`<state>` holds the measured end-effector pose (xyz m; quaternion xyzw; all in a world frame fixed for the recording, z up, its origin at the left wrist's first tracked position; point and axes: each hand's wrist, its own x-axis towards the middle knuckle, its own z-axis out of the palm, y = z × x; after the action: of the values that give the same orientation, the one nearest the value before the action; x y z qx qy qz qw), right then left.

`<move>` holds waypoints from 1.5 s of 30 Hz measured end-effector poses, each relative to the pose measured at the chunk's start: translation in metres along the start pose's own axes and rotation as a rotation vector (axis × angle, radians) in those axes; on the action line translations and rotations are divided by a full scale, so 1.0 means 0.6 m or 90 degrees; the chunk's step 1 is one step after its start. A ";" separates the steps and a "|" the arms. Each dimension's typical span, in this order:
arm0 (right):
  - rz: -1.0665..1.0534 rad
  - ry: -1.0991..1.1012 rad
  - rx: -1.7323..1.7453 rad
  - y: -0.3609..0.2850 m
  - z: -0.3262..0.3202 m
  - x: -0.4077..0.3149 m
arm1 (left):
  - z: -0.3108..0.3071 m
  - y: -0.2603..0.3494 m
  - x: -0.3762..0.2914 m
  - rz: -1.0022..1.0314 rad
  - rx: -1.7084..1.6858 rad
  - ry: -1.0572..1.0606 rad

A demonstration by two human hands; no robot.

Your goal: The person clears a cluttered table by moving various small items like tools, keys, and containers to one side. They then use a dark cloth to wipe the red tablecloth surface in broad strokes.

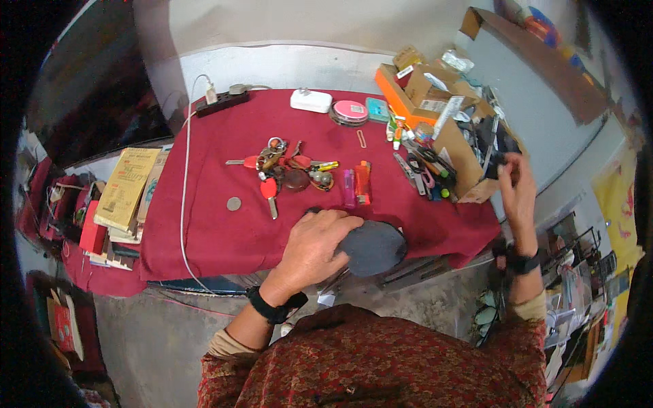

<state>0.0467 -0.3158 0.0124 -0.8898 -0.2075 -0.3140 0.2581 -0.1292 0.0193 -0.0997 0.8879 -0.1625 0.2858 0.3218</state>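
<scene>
My left hand [319, 242] grips a dark grey, rounded flat item [376, 248] over the front edge of the table; its exact kind cannot be told. My right hand [518, 183] is at the right side of an open cardboard box [461, 158], fingers near dark items inside; whether it holds any of them is unclear. Beyond my left hand lie a purple lighter [349, 188], an orange lighter [363, 183] and a bunch of keys [285, 168] with red heads. A round coin-like disc [233, 204] rests left of the keys.
Scissors [417, 173] and small tubes lie beside the box. Farther back are an orange box [403, 94], a pink round case [349, 111], a white adapter [311, 100] and a black power strip [222, 103]. A white cable [184, 204] crosses the red cloth; books [127, 188] stand left.
</scene>
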 end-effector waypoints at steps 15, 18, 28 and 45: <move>-0.299 -0.288 0.494 -0.207 0.147 -0.195 | 0.017 0.095 0.008 -0.266 -0.472 0.092; -0.326 -0.320 0.495 -0.178 0.137 -0.166 | -0.030 0.085 0.020 -0.317 -0.487 0.093; -0.198 -0.221 0.145 -0.093 0.159 -0.140 | -0.273 -0.089 0.195 -0.295 -0.137 0.301; -0.210 -0.244 0.158 -0.084 0.164 -0.136 | -0.132 -0.464 0.334 -0.342 0.507 -0.060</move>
<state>0.0061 -0.2354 -0.0914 -0.8489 -0.4312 -0.1497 0.2666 0.1273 0.2567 -0.0605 0.9647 0.1803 0.1917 0.0114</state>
